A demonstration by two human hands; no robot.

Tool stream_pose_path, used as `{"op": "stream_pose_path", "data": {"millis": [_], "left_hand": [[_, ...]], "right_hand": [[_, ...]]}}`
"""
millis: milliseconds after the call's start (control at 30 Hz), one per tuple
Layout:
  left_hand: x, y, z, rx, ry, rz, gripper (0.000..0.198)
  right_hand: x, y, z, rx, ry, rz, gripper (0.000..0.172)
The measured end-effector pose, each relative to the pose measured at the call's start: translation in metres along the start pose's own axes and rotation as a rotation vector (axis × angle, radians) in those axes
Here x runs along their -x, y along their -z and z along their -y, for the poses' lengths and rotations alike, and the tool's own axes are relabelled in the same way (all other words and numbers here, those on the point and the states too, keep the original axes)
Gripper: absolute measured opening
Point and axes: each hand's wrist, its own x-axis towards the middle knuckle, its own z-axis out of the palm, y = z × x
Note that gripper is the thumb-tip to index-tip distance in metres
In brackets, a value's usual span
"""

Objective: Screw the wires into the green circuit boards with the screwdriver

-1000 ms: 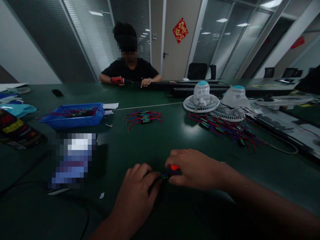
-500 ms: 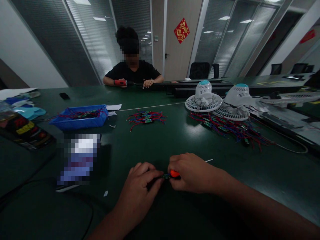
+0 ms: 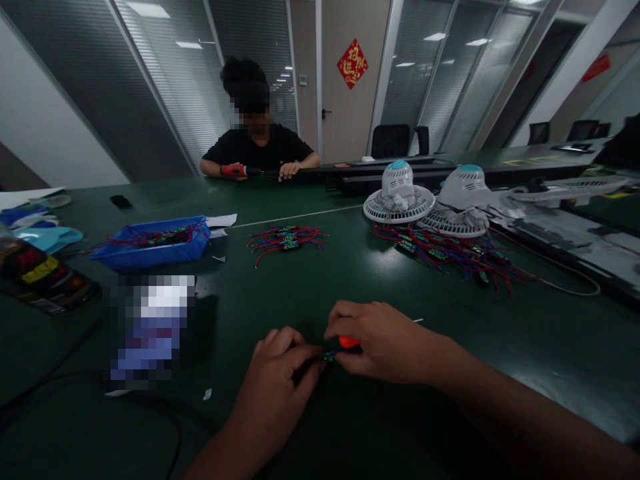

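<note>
My left hand (image 3: 277, 380) and my right hand (image 3: 380, 340) meet low in the middle of the dark green table (image 3: 310, 287). Between their fingertips sits a small green circuit board (image 3: 329, 356), pinched by my left fingers. My right hand is closed around a tool with an orange handle (image 3: 349, 342), its tip at the board. A thin white wire (image 3: 418, 321) pokes out behind my right hand.
A blue tray (image 3: 155, 245) of wired boards stands at the left, a loose bundle of red and blue wired boards (image 3: 286, 238) in the middle, a larger pile (image 3: 445, 255) beside two white fans (image 3: 399, 195) at the right. A person in black (image 3: 257, 147) sits across the table.
My hands stay together over the small board with only slight shifts. The camera view has drifted a little.
</note>
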Motion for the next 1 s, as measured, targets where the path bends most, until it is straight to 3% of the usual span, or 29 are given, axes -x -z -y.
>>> {"op": "stream_pose_path", "data": {"millis": [167,533,667,800,1000], "left_hand": [[0.0011,-0.0019,0.0004,-0.038,-0.029,-0.027,0.022],[0.0018,-0.001,-0.0006,-0.042,-0.047,-0.024,0.02],[0.003,-0.0018,-0.0011,-0.03,-0.055,-0.076,0.018],[0.0045,-0.0019,-0.0015,-0.055,-0.142,-0.145,0.016],[0.0051,-0.0016,-0.0009,-0.122,-0.243,-0.148,0.014]], "right_hand": [[-0.0014,-0.0023,0.0066,-0.006,0.015,0.011,0.013],[-0.0053,-0.0075,0.0059,0.012,0.001,0.01,0.009],[-0.0051,-0.0074,0.0057,0.014,0.0,0.017,0.01],[-0.0055,-0.0072,0.0051,0.014,0.005,0.017,0.009],[-0.004,-0.0079,0.0044,0.016,0.011,0.013,0.011]]}}
